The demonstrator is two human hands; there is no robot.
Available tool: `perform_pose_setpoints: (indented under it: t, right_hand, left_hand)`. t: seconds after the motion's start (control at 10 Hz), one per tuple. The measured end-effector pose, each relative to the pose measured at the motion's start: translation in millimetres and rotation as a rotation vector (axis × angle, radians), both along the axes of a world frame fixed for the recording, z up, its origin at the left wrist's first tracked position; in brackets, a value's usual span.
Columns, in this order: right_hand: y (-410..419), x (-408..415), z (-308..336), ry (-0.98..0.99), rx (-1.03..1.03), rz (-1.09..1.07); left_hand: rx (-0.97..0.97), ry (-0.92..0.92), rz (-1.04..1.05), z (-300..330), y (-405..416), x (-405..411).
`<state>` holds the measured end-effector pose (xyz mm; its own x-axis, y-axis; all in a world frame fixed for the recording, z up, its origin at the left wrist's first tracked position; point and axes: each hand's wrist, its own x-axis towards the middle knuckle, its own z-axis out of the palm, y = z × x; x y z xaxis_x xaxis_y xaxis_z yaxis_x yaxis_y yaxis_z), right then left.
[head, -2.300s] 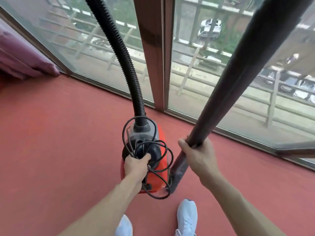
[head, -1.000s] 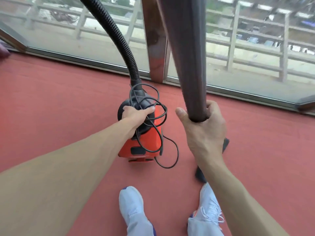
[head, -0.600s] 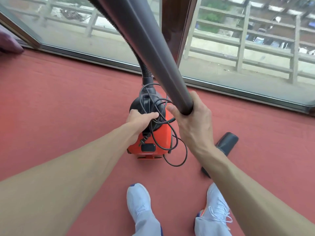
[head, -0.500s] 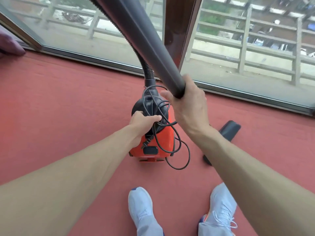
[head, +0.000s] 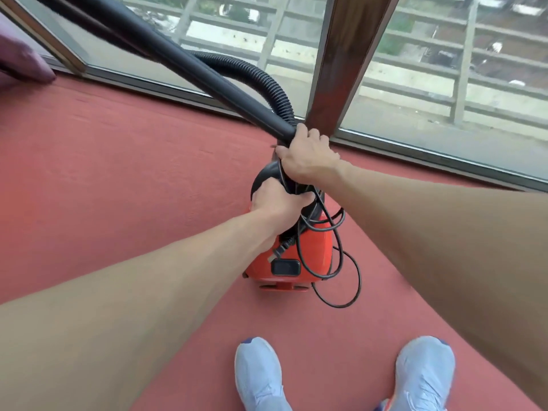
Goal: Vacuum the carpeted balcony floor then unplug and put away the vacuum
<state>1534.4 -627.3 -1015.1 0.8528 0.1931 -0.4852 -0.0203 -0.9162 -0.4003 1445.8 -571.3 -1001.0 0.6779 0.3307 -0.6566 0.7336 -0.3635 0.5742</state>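
Note:
A small red canister vacuum [head: 314, 262] stands on the red carpet [head: 118, 179] near the window. My left hand [head: 277, 203] grips its black top handle together with loops of the black power cord [head: 335, 256]; the unplugged plug [head: 280, 250] dangles by my wrist. My right hand [head: 305, 158] is closed around the dark wand tube [head: 178, 57] just above the vacuum, with the tube slanting up to the left. The ribbed black hose [head: 267, 81] arcs behind it down into the vacuum's top. The wand's nozzle is hidden.
Floor-to-ceiling glass with a brown wooden post [head: 341, 63] runs along the far edge of the carpet. A purple curtain [head: 17, 60] hangs at the far left. My two pale blue shoes [head: 258, 378] stand just behind the vacuum.
My right hand has swung the wand over from the right to lean left and has come down onto the vacuum's top beside my left hand. The nozzle has gone out of sight.

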Motion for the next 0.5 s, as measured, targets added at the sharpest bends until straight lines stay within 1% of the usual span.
perform_pose_setpoints:
  t: [0.1,0.2,0.3,0.4,0.5]
  right_hand:
    - [-10.6,7.0,4.3,0.024,0.024,0.072]
    - [-18.8,11.4,8.3,0.039,0.048,0.096]
    - [-26.8,10.7,18.6,0.061,0.056,0.113]
    - [-40.7,8.4,37.8,0.072,0.044,0.142]
    - [-55.9,8.4,73.1,0.080,0.006,0.121]
  left_hand:
    - [-0.033,0.034,0.040,4.2,-1.2,1.2]
    - [-0.073,0.057,0.068,11.4,-1.9,3.3]
    - [-0.071,0.077,0.055,21.1,2.7,7.5]
    - [-0.009,0.067,0.047,39.5,11.0,17.2]
    - [0.024,0.034,0.067,79.9,13.0,30.8]
